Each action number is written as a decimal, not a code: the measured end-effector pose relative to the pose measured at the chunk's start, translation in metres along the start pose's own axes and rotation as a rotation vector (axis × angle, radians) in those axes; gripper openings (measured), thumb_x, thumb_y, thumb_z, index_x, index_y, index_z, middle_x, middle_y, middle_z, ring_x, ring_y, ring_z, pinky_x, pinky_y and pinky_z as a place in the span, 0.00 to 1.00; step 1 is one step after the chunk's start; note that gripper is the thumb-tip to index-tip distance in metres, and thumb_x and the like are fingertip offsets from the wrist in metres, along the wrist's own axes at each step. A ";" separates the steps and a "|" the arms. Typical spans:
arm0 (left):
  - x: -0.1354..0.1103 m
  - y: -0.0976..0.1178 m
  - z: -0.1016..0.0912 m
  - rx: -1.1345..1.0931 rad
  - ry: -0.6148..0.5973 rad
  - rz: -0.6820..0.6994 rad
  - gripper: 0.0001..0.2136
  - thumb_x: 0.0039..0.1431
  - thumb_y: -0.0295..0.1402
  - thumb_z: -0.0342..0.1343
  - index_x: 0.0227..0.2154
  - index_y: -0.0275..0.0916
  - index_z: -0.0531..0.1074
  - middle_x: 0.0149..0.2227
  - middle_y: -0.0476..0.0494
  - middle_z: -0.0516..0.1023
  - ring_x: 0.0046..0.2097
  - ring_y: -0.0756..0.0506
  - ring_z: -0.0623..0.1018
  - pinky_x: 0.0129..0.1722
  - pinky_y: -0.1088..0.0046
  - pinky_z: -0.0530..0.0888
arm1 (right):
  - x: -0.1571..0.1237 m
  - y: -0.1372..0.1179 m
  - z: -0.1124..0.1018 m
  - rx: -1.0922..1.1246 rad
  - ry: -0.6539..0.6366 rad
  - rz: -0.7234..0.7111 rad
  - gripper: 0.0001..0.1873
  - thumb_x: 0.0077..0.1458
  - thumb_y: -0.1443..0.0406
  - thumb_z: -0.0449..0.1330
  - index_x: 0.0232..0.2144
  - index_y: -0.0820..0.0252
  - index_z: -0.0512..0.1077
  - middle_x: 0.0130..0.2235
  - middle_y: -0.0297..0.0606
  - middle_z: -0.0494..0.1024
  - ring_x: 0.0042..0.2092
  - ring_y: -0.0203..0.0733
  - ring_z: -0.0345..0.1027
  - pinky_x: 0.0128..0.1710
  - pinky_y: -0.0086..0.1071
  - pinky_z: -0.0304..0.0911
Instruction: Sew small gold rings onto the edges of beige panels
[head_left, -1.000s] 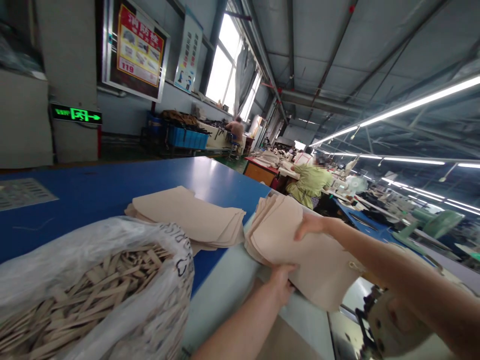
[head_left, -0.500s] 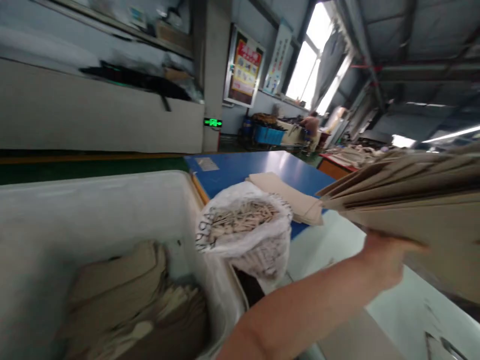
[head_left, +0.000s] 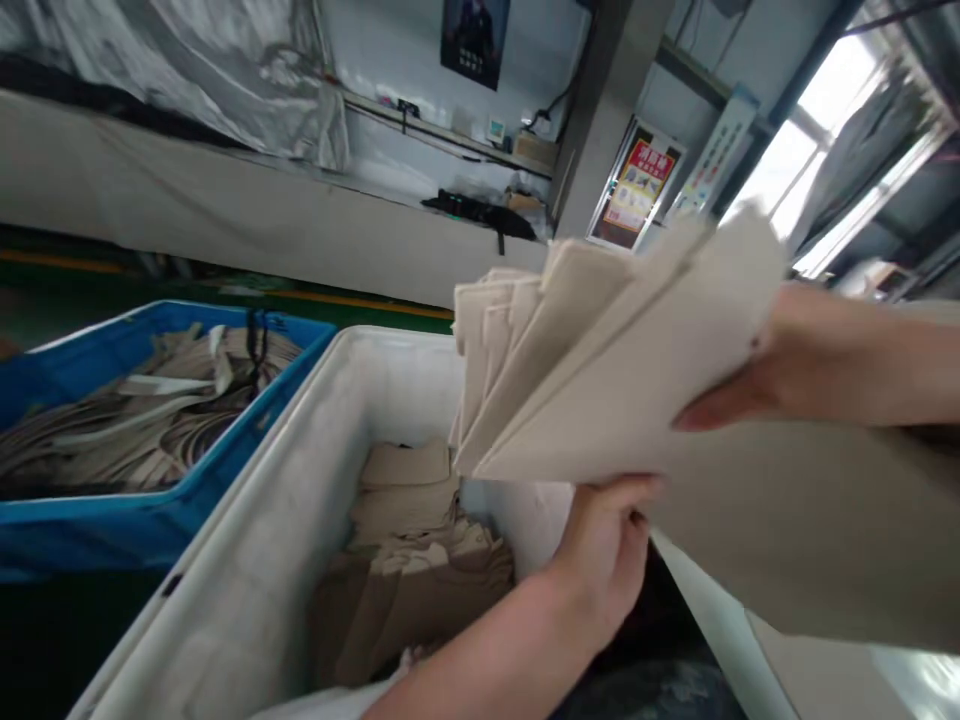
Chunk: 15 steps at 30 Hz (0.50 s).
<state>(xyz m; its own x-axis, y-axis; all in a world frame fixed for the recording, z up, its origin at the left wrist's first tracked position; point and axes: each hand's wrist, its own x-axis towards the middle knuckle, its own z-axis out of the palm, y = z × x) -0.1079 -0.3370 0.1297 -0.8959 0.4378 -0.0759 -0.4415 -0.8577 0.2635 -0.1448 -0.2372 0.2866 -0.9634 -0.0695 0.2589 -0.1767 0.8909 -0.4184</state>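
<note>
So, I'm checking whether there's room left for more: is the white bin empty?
Not empty: the white bin has stacked beige cut pieces lying on its floor, well below the rim.

1. Under my stack of beige fabric pieces, the white bin lies open, with free room down to the folded fabric inside.
2. The bin's wall stands between my left hand and the blue crate.

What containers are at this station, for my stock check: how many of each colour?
White plastic bin: 1
Blue plastic crate: 1
Total: 2
</note>
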 end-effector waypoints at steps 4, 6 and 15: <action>-0.015 0.044 -0.048 -0.062 0.224 -0.001 0.17 0.43 0.16 0.56 0.38 0.36 0.74 0.37 0.43 0.80 0.41 0.44 0.77 0.38 0.73 0.74 | 0.034 -0.064 0.054 -0.285 -0.382 -0.216 0.20 0.23 0.65 0.72 0.27 0.59 0.78 0.31 0.27 0.77 0.37 0.46 0.73 0.40 0.34 0.66; -0.022 0.059 -0.070 -0.096 0.289 0.049 0.18 0.45 0.15 0.55 0.40 0.35 0.73 0.37 0.43 0.80 0.39 0.45 0.78 0.38 0.72 0.74 | 0.045 -0.080 0.087 -0.313 -0.465 -0.294 0.20 0.28 0.64 0.72 0.30 0.58 0.78 0.30 0.26 0.76 0.37 0.45 0.73 0.38 0.31 0.66; -0.044 0.087 -0.163 -0.111 0.592 0.114 0.21 0.47 0.13 0.51 0.44 0.37 0.70 0.35 0.45 0.80 0.33 0.46 0.79 0.36 0.69 0.75 | 0.065 -0.095 0.217 -0.316 -0.717 -0.344 0.26 0.28 0.53 0.70 0.33 0.59 0.77 0.31 0.33 0.77 0.35 0.46 0.73 0.28 0.28 0.62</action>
<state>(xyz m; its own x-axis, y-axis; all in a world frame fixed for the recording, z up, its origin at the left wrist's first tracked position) -0.1154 -0.4748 -0.0005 -0.7996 0.1453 -0.5827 -0.3156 -0.9271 0.2020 -0.2339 -0.4235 0.1543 -0.7798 -0.5315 -0.3308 -0.5212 0.8439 -0.1275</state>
